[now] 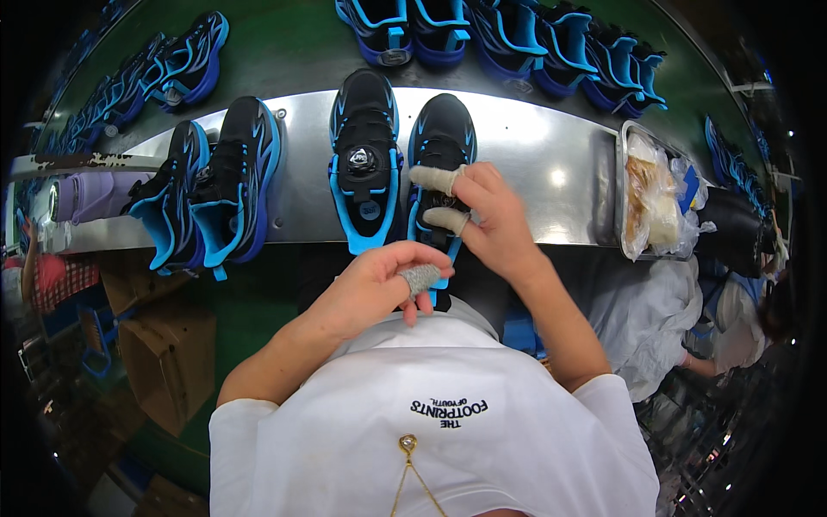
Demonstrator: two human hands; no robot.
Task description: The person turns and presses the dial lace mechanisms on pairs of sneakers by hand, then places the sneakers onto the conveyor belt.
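Note:
In front of me two black shoes with bright blue lining stand on the metal strip, toes pointing away. On the left shoe (363,142) a round clear dial sits on the tongue. Over the right shoe (442,121) reaches my right hand (493,215), its thumb and forefinger in pale cloth finger covers and spread apart across the tongue. They hide part of that shoe. My left hand (379,284) hovers by the same shoe's heel, fingers loosely curled and apart, with a grey knitted cover on one digit. Nothing shows in its grasp.
Another pair of shoes (233,177) stands at the left, beside a lilac cylindrical container (95,196). More shoes (508,43) line the green surface (284,43) beyond. At right, a metal tray (622,189) holds plastic-wrapped items. Cardboard boxes (168,362) stand lower left; other people are at both sides.

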